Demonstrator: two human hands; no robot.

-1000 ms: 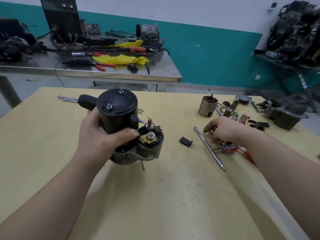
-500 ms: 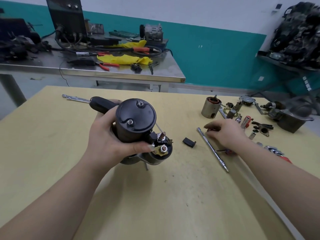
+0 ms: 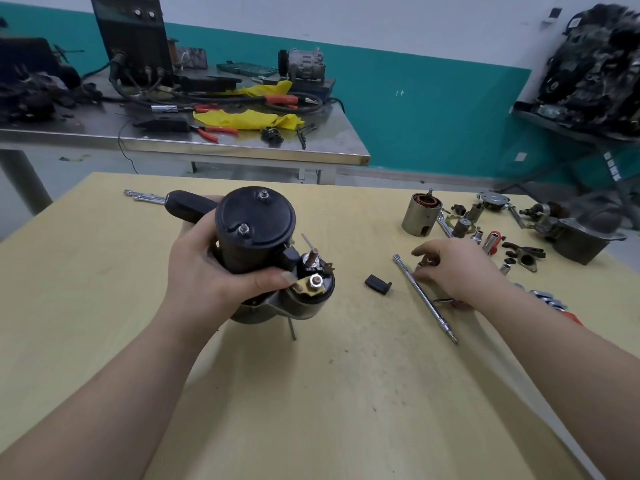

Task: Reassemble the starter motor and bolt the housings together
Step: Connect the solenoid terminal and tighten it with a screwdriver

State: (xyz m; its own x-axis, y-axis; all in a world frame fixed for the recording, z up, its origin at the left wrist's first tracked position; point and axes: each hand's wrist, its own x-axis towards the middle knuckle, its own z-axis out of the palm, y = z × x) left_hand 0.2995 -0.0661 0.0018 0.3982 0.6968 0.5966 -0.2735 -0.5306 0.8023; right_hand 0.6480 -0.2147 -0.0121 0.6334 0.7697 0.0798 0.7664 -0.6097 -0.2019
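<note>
My left hand grips the black starter motor, which stands upright on the yellow table with its round end cap and two studs facing up. The solenoid with its brass terminals sits at the motor's right side. My right hand is over the table to the right and pinches a small metal nut between its fingertips, just above a long chrome extension bar.
A black plastic clip lies between motor and bar. A ratchet with a black handle lies behind the motor. Armature cylinder, sockets, a grey housing and small parts crowd the far right. A steel bench stands beyond.
My right hand has curled its fingers and picked a small nut off the table. My left hand has kept its grip on the motor, which has shifted slightly rightward in view.
</note>
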